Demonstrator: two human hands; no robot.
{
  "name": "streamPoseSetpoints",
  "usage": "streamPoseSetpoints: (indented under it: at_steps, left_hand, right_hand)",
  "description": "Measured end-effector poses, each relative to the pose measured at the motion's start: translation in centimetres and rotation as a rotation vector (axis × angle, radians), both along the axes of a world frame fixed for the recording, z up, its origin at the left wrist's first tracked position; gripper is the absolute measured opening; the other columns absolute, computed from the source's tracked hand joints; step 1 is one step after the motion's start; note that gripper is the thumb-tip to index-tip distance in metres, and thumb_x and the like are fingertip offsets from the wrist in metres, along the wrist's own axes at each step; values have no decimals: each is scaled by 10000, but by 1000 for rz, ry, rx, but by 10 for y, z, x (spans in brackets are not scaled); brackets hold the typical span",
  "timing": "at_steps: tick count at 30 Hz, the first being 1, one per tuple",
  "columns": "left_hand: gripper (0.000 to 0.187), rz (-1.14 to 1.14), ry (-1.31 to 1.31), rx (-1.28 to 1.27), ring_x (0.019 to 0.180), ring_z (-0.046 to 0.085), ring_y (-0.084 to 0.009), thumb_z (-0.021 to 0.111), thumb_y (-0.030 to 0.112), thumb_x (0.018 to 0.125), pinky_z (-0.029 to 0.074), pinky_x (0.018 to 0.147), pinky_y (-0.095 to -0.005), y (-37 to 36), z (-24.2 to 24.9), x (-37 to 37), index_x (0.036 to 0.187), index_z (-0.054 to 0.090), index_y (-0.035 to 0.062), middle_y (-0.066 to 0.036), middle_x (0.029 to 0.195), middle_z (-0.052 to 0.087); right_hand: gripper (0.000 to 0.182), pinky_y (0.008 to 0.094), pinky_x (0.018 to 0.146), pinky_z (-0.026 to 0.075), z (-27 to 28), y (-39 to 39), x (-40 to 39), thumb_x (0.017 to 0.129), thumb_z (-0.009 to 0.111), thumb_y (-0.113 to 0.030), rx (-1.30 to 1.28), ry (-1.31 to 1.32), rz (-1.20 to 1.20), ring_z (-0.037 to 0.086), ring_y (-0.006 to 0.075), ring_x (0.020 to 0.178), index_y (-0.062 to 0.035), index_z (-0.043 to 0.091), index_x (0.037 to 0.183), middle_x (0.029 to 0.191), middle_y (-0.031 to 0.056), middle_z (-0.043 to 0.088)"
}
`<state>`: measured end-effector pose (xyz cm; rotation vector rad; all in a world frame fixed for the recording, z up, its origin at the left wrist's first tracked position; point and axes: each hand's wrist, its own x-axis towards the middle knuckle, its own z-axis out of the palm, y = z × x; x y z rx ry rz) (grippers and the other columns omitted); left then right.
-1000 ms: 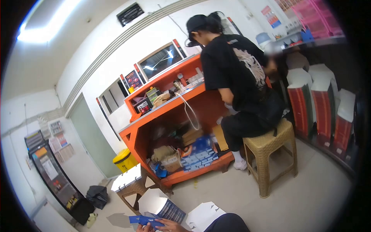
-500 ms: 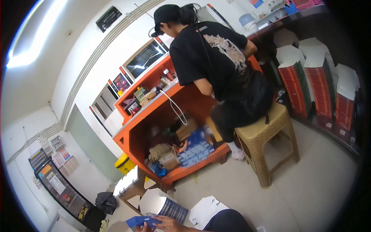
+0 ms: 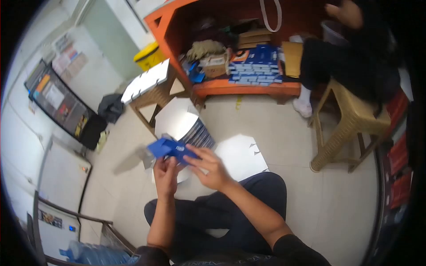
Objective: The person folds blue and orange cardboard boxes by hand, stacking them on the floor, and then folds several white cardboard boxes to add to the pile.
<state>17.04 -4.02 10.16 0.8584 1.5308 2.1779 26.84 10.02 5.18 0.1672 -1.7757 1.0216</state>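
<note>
A small blue cardboard box [image 3: 171, 149], partly folded, is held up between my two hands in front of my crossed legs. My left hand [image 3: 166, 176] grips its lower left part with thumb and fingers. At the right end, my right hand [image 3: 209, 167] has its fingers closed on the cardboard. Just behind the box stands a stack of nested cardboard containers [image 3: 176, 119], white inside and dark blue with print outside. White cardboard sheets [image 3: 237, 157] lie on the floor to the right of it.
A stool [image 3: 155, 95] bears more white sheets [image 3: 146, 82]. Under the orange counter [image 3: 248, 88] lie stacked blue flat boxes [image 3: 257, 73]. A co-worker sits on a tan stool [image 3: 350, 111] at right. A yellow bin [image 3: 149, 56], black bag [image 3: 110, 107] and water bottle [image 3: 97, 253] are around.
My view has tilted down, bringing my arms and legs into sight. The blue box is still in my hands and now looks more folded into shape. The co-worker's hand is now raised.
</note>
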Motion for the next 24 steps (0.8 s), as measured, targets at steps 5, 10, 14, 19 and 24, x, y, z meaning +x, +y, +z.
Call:
streamPoseSetpoints:
  at_steps: [5,10,14,19,24]
  left_hand:
    - [479,-137,144,-94,1143,647,-196,598,-25,984,521,990,-320,5,17,-47,1434,436,-62,-164,1260,663]
    - [436,-135,200,-188,977,654,-140,570,28,1020,500,832,-260,0,13,-92,1427,481,-103,-118,1119,709]
    - [342,53,527,-249,812,660,-176,555,-12,985,504,782,-282,5,-12,-107,1314,618,-77,-169,996,738]
    - [429,185,770,-280,670,647,-227,602,-52,879,503,664,-296,6,-29,-139,1304,621,-104,-206,888,710]
    - [533,208,894,-164,513,563,-217,613,-97,774,451,536,-296,1,-39,-150,1298,579,-183,-109,646,573]
  right_hand:
    - [391,371,990,512,53,28,-17,871,757,-63,-21,-231,175,664,316,1162,-32,703,1257,1322,185,664]
    - [396,356,827,540,75,53,-59,925,718,-132,-220,-334,143,690,286,917,-56,677,1312,1125,165,718]
    - [479,388,902,465,38,60,-101,901,747,-216,22,-323,-169,531,277,1117,-112,657,1361,1198,150,589]
    - [496,436,1010,415,6,58,-125,881,759,-249,58,-369,-131,452,333,1235,-128,666,1354,1325,187,476]
    - [400,502,1094,378,-3,49,-132,855,756,-230,-125,-509,-45,407,384,1361,-112,715,1235,1447,196,417]
